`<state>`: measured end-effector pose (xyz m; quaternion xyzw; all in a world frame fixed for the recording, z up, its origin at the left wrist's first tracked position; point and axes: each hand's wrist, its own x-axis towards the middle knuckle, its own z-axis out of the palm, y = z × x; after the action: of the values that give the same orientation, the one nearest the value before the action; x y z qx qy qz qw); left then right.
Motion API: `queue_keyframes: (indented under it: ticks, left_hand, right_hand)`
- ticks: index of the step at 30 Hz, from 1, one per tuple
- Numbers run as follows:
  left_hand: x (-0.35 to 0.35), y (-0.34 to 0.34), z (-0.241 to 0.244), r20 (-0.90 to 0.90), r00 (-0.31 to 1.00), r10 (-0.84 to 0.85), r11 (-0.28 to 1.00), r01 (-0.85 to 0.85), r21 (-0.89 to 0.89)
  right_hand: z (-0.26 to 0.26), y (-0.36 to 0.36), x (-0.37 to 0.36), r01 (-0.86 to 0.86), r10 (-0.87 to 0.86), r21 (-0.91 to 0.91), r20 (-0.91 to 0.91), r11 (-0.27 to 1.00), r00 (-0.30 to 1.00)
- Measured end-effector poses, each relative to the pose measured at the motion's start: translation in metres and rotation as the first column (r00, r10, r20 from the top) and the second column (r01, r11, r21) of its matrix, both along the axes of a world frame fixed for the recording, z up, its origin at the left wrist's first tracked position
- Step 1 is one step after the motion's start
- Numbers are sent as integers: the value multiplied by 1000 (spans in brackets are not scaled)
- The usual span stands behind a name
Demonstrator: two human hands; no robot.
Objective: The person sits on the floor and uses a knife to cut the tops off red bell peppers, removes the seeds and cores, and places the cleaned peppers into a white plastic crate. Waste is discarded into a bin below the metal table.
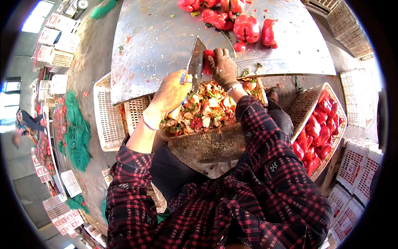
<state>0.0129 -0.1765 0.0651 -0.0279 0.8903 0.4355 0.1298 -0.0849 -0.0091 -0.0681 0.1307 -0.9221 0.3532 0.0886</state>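
My left hand [174,91], in a pale work glove, grips the handle of a wide-bladed knife [196,62]. The blade points away from me, over the near edge of a metal-topped table [149,40]. Right beside the blade, my right hand [224,67] in a brown glove holds a red bell pepper [208,59], partly hidden by the fingers. Below both hands sits a bin [205,146] heaped with pepper trimmings [206,109], pale cores and green bits. Several whole red bell peppers [246,28] lie farther back on the tabletop.
To my right, a tilted plastic crate [306,107] holds many red peppers [318,130]. Another white crate [109,115] stands at the table's left corner. Green netting [76,133] lies on the floor at left, near stacked crates [59,43]. A person [29,124] is at the far left.
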Motion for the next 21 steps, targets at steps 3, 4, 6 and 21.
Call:
queue_keyframes:
  ticks: [3, 4, 6, 21]
  left_hand:
    - [-15, 5, -10, 4, 999, 32, 998, -32, -49]
    - [-17, 13, -11, 78, 993, 91, 995, -94, 36]
    - [-23, 11, -45, 77, 991, 107, 994, -110, 24]
    - [-33, -47, -69, -329, 865, 380, 918, -396, 19]
  right_hand:
    - [-6, 2, -2, 23, -23, -11, -16, 1000, 1000]
    - [-6, 2, -3, 28, -28, -15, 1, 1000, 1000]
    - [-3, 0, -3, 14, -14, -22, 27, 1000, 1000]
    - [55, 67, -79, 221, -158, 91, -450, 971, 879]
